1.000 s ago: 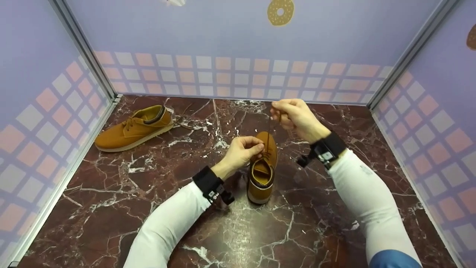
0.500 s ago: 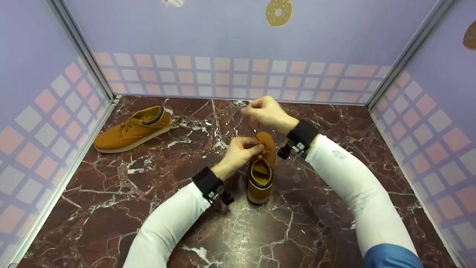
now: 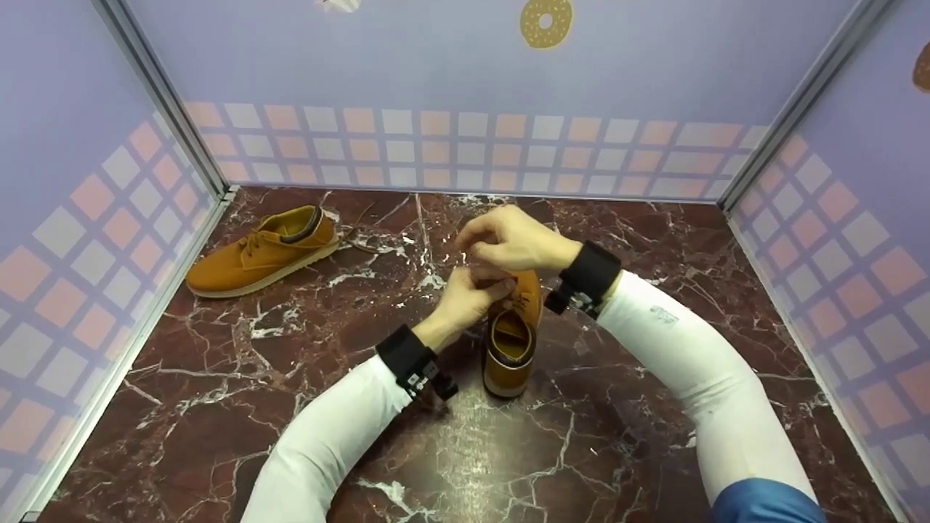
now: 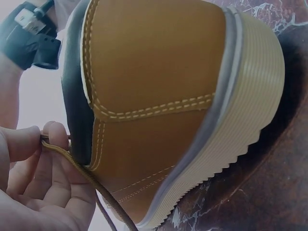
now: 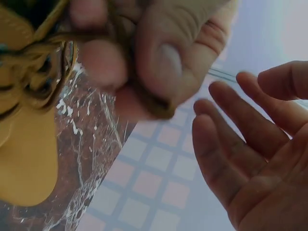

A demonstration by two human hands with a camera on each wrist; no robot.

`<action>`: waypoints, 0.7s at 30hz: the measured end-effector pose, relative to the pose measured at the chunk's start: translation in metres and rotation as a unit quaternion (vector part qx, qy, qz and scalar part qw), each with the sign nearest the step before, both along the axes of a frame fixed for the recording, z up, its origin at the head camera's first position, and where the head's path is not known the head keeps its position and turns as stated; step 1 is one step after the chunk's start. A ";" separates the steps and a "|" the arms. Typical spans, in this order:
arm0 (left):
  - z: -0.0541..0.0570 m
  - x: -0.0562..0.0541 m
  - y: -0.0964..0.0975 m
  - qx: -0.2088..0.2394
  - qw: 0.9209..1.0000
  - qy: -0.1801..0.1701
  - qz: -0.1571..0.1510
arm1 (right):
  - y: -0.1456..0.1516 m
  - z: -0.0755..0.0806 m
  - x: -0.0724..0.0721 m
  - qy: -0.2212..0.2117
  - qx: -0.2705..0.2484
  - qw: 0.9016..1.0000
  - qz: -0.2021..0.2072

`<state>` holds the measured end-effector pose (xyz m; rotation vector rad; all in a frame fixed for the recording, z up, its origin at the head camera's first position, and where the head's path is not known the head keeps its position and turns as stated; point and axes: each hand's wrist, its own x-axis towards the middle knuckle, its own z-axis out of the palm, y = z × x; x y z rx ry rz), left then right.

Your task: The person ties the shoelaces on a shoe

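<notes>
A tan shoe [image 3: 510,374] stands upright in the middle of the floor, toe pointing away, with its side and ridged sole filling the left wrist view. My left hand [image 3: 463,301] pinches a brown shoelace [image 4: 108,199] between thumb and fingers over the shoe's opening. In the right wrist view, a loop of that lace [image 5: 161,110] sticks out past the left thumb. Just beyond, my right hand [image 3: 512,236] hovers above the toe, fingers apart and loosely bent around nothing. It hides part of the toe in the head view.
A second tan shoe [image 3: 261,254], its lace tied, stands at the back left, toe to the left. Dark red marble floor [image 3: 254,407] lies beneath. Purple panels with a checked band [image 3: 436,156] close off the back and both sides.
My right hand first moved left across the shoe's toe, drawing the lace, then came lower and let go of it. The left hand has kept its pinch in nearly the same place.
</notes>
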<state>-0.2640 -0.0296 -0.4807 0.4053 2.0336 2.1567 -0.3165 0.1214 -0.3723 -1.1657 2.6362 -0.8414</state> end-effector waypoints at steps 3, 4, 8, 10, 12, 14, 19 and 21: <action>0.000 0.000 0.001 -0.006 1.000 -0.003 0.003 | 0.016 -0.004 0.002 0.009 -0.007 1.000 -0.010; 0.000 0.000 0.001 -0.007 1.000 -0.003 0.004 | 0.021 -0.005 0.003 0.012 -0.010 1.000 -0.013; 0.000 -0.001 0.002 -0.002 1.000 -0.002 -0.001 | 0.043 -0.016 0.007 0.017 -0.031 0.999 -0.010; -0.001 -0.002 0.001 0.002 1.000 -0.003 -0.001 | 0.052 -0.022 0.008 0.013 -0.046 0.999 0.000; -0.001 -0.002 0.001 0.007 1.000 -0.006 -0.004 | 0.060 -0.028 0.010 0.004 -0.059 0.998 0.008; -0.001 -0.003 0.001 0.007 1.000 -0.008 -0.008 | 0.066 -0.033 0.012 -0.005 -0.069 0.998 0.013; 0.000 -0.004 0.001 0.004 1.000 -0.018 -0.021 | 0.077 -0.049 0.013 -0.012 -0.099 0.995 0.015; 0.000 -0.004 0.000 0.008 0.999 -0.023 -0.028 | 0.079 -0.056 0.012 -0.004 -0.121 0.992 0.016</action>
